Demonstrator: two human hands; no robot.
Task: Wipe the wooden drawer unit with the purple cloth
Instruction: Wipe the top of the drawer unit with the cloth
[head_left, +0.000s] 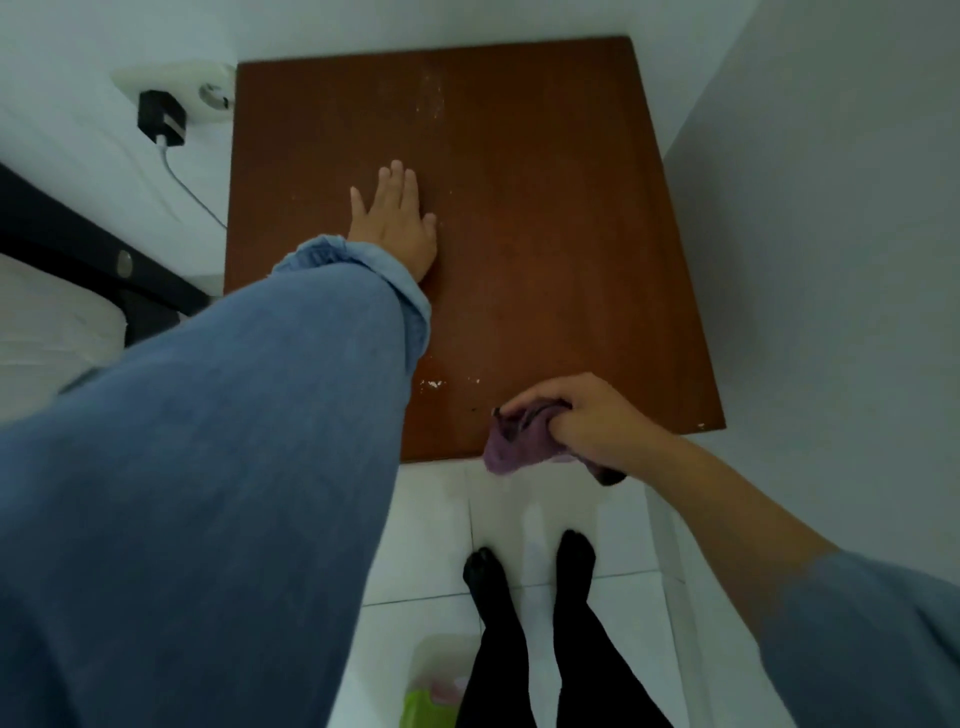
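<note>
The unit (519, 234) stands in a corner between two white walls, seen from above so that only its brown top shows. The left hand (396, 223) lies flat on that top, left of the middle, fingers spread and holding nothing; it looks to be bracing the person or steadying the unit. The right hand (582, 415) is at the near edge of the top, towards its right corner, with its grip closed around the bunched cloth (511, 441). Part of the cloth rests on the wood and part hangs past the front edge over the tiled floor (519, 519). The wiping step seems to be in hand, with the cloth at the near end of a stroke. Pale specks (432, 384) sit on the wood just left of the cloth, and a faint whitish smear (434, 98) shows near the back edge, so the top does not look finished. The next move probably calls for pushing the cloth forward over the specks and on towards the back, pressing it flat so that more of it meets the wood. The left hand would need to lift or shift for the patch under it to be wiped.
</note>
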